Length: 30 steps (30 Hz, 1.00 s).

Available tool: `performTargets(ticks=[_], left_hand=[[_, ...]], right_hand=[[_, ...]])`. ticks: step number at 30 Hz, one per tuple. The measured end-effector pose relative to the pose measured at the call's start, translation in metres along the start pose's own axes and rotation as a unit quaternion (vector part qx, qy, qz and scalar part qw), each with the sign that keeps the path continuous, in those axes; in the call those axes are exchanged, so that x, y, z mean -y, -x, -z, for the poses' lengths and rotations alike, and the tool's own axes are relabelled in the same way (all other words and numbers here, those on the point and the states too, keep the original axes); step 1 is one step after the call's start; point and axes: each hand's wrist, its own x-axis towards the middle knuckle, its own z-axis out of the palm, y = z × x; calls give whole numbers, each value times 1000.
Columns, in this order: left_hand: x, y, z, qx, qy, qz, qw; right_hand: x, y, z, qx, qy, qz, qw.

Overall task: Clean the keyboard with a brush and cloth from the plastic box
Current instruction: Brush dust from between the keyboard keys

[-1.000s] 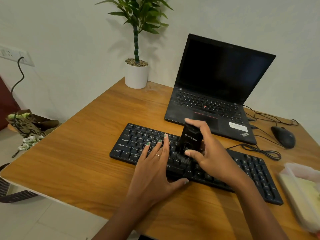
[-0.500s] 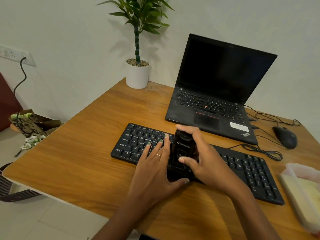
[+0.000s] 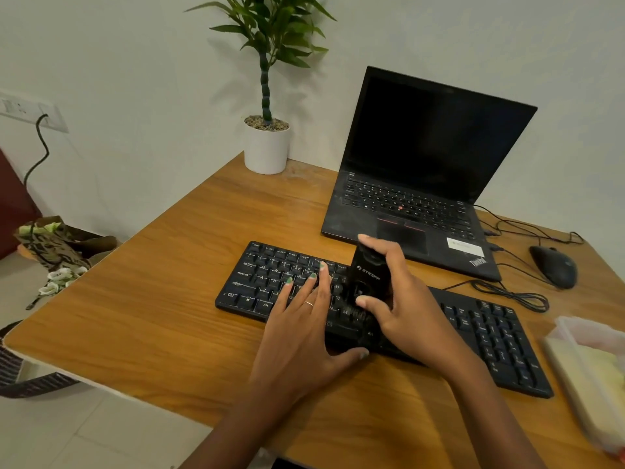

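A black keyboard (image 3: 267,286) lies across the middle of the wooden desk (image 3: 162,299). My right hand (image 3: 406,306) grips a black brush (image 3: 367,275) upright, its bristles down on the keys near the keyboard's middle. My left hand (image 3: 301,330) lies flat with straight fingers on the keys just left of the brush, thumb along the keyboard's front edge. At the right edge stands the clear plastic box (image 3: 588,377) with a pale yellow cloth (image 3: 598,367) inside, blurred.
An open black laptop (image 3: 422,170) stands behind the keyboard. A black mouse (image 3: 554,267) and loose cables (image 3: 514,292) lie at the right rear. A potted plant (image 3: 267,143) stands at the back corner. Bags sit on the floor to the left.
The brush has swept along the keys: leftward and nearer half a second ago, and now back to the right and upright. My left hand has stayed flat on the keyboard.
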Motion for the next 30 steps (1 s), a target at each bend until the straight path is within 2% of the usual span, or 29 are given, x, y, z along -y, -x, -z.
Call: performTargets(ticks=[3,8,12,17,20,22,27,30], left_hand=[[0,0,0,5,2,0,1000],[0,0,0,11,-8,4,1000],[0,0,1,8,-5,3,1000],[-1,-1,2,15,-16,4,1000],[-1,-1,2,18,-15,5,1000],[0,-1,2,21,-16,4,1000],[-1,-1,3,18,-16,2,1000],[-2,-1,4,21,-18,5,1000]], right_hand=[[0,5,0,41,-37,-5,998],[-3,0,-2,-32,25,8,999],[1,3,4,42,-36,-5,998],[-14,-13,13,-70,49,-35,996],[-13,-10,8,-22,-49,-23,998],[-13,-10,11,9,-72,-23,997],[-24,-27,10,-88,-3,-55,995],[-18,-21,1,-34,-45,-17,998]])
